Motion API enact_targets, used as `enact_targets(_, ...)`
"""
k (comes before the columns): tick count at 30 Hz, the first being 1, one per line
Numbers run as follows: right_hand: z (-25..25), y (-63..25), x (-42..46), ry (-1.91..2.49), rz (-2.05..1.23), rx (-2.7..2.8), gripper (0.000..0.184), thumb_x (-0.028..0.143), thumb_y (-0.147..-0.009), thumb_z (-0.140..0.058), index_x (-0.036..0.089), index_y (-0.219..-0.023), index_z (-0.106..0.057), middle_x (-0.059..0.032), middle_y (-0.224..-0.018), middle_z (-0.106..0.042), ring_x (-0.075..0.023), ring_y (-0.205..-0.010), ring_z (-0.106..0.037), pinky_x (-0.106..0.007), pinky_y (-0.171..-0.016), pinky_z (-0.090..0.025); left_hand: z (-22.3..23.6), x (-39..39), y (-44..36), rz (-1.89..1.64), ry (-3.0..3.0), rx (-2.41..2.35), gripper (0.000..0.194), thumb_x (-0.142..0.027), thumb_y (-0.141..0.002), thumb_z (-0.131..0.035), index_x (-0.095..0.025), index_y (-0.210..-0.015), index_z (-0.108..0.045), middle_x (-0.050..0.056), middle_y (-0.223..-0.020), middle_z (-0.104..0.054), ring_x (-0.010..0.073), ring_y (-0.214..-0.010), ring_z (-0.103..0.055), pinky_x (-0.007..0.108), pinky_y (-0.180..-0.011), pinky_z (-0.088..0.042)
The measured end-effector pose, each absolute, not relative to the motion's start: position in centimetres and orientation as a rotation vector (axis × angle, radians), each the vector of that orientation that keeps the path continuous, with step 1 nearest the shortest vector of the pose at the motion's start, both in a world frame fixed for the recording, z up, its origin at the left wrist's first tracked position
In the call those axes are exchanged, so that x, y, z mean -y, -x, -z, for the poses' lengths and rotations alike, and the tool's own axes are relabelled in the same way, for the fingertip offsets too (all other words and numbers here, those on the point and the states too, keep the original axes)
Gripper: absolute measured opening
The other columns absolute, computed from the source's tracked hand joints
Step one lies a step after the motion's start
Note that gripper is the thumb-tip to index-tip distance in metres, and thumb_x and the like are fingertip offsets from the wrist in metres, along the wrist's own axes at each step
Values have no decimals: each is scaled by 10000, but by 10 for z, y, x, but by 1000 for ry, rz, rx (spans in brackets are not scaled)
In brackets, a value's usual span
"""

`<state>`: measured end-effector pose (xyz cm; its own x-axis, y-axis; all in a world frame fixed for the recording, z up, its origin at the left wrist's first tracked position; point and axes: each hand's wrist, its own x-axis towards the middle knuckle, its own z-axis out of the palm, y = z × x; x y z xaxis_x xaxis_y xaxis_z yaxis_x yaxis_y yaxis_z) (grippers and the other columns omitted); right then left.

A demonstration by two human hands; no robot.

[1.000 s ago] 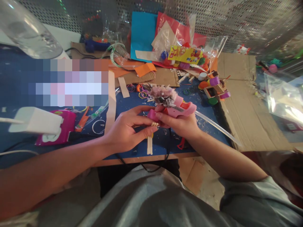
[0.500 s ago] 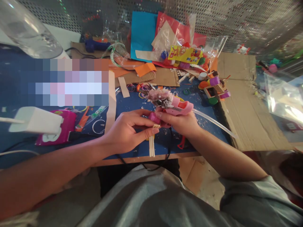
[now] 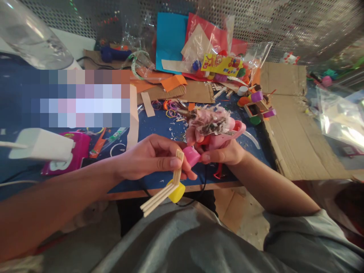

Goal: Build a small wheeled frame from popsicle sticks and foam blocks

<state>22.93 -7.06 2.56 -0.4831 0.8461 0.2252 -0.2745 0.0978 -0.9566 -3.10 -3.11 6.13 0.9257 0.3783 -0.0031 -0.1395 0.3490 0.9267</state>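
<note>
My left hand (image 3: 149, 159) is closed on a small wooden-stick craft (image 3: 178, 170) made of short sticks joined at an angle. A pink cap (image 3: 192, 156) is on its upper part, and a yellow cap (image 3: 176, 192) sits near the bend. Curled around a pink hot glue gun (image 3: 238, 128), my right hand (image 3: 226, 153) has fingertips beside the pink cap. Greyish-pink fuzz covers the gun's front, and the nozzle points left. From the gun's rear a clear glue stick (image 3: 252, 140) sticks out.
Behind the hands lie scattered rubber bands (image 3: 170, 110) and a stick model with coloured caps (image 3: 257, 102). A flat cardboard piece (image 3: 301, 140) is on the right. On the left are a white charger (image 3: 42, 146) in a magenta socket (image 3: 82, 146) and a tilted bottle (image 3: 42, 41).
The stick craft has turned, so its lower sticks now slant left toward me and the yellow cap shows fully. The glue gun has shifted slightly right, with its glue stick angled differently.
</note>
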Motion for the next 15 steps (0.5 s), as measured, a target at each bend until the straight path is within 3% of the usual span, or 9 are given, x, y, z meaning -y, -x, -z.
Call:
enact_targets(4, -29, -233, 72, 570, -1584, 1649, 294, 361, -924, -976, 243, -1030, -729, 30, -863, -680, -95, -620, -580, -205, -567, -566, -59, 31, 32, -248, -1096, -197, 339, -541, -1036, -916, -215, -945, -906, 156, -995, -929, 360, -1043, -942, 422, -907, -797)
enact_targets(7, -40, -236, 73, 632, -1506, 1799, 238, 421, -953, -948, 246, -993, -793, 6, -833, -722, -150, -699, -668, -261, -673, -642, -56, 31, 32, -207, -1044, -205, 335, -529, -1026, -927, -209, -939, -884, 153, -987, -926, 358, -974, -943, 446, -873, -804)
enact_targets(10, -56, -234, 71, 643, -1418, 1924, 156, 389, -951, -926, 249, -992, -868, -40, -926, -815, -225, -908, -802, -355, -930, -717, -54, 32, 32, -204, -1043, -186, 310, -508, -1034, -920, -213, -945, -885, 133, -935, -914, 335, -871, -934, 435, -802, -803)
enact_targets(12, -65, -233, 71, 605, -1399, 1967, 114, 360, -968, -901, 257, -1016, -901, -64, -1031, -861, -255, -1060, -837, -402, -1074, -701, -53, 32, 30, -197, -1082, -144, 300, -500, -1066, -884, -216, -969, -893, 127, -889, -901, 327, -873, -932, 417, -796, -800)
enact_targets(15, -67, -234, 71, 670, -1413, 1945, 173, 428, -974, -902, 267, -1035, -910, -77, -1126, -884, -258, -1080, -841, -397, -1053, -711, -52, 32, 29, -185, -1101, -108, 316, -479, -1102, -841, -202, -955, -879, 133, -894, -902, 317, -884, -934, 394, -816, -793)
